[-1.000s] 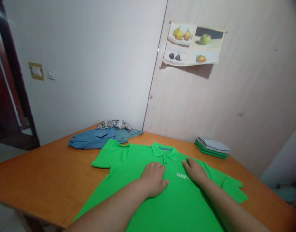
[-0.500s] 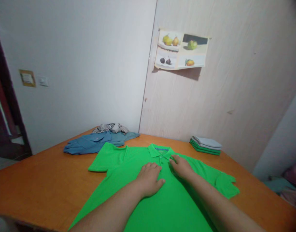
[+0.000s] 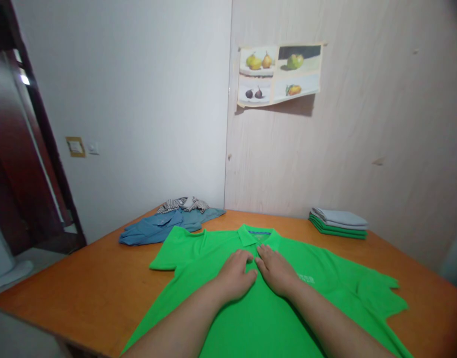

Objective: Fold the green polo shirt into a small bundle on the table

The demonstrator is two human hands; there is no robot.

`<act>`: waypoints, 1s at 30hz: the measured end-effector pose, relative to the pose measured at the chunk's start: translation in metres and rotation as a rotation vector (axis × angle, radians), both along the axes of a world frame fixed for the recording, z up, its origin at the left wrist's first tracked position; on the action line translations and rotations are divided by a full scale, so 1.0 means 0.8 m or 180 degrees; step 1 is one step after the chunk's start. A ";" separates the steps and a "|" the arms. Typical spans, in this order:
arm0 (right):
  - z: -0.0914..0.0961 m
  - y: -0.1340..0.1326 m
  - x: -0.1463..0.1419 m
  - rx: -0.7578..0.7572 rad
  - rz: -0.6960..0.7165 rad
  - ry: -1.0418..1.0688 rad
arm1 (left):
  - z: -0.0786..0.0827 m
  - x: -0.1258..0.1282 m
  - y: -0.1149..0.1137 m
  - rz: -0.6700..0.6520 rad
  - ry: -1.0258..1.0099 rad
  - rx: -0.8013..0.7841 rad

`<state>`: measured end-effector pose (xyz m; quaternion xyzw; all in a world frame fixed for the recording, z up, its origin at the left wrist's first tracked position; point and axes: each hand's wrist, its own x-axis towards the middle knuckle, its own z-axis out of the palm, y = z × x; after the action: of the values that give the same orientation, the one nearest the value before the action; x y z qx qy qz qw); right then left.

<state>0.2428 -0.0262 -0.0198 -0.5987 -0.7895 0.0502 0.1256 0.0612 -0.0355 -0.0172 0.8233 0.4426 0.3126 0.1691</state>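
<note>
In the head view, my left hand [image 3: 236, 274] and right hand [image 3: 276, 271] are resting palm-down on the shirt [image 3: 260, 325], holding nothing I can see. My left fingers [image 3: 241, 255] are curving, wide of the thumb [image 3: 250, 276]; the right ones are lying nearly straight, narrowly spaced. The shirt is spreading over the surface [image 3: 82, 288], collar [image 3: 246, 237] pointing to twelve o'clock. Blue clothes [image 3: 151, 229] are sitting at ten, a folded stack [image 3: 338, 223] at two.

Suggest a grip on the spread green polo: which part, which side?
On the green polo, I'd pinch the left sleeve at its hem's lower corner, coming from the person's left. That corner juts out over the orange table, its edge exposed, away from the left hand and right hand. The hem's upper end looks worse, close to the blue clothes.
</note>
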 end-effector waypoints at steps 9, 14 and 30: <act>0.001 0.000 -0.006 -0.0006 -0.0046 0.0066 | 0.045 -0.046 0.066 0.0970 -0.0246 0.0177; 0.000 0.000 -0.008 0.0000 -0.0044 0.0122 | 0.050 -0.083 0.098 0.1260 0.0651 0.0348; 0.002 -0.005 -0.012 0.0014 -0.0078 0.0235 | 0.021 -0.115 0.131 0.0838 0.2115 -0.0396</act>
<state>0.2335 -0.0302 -0.0180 -0.6058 -0.7770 0.0690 0.1566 -0.0308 0.0691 0.0000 0.8040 0.5938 0.0195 0.0242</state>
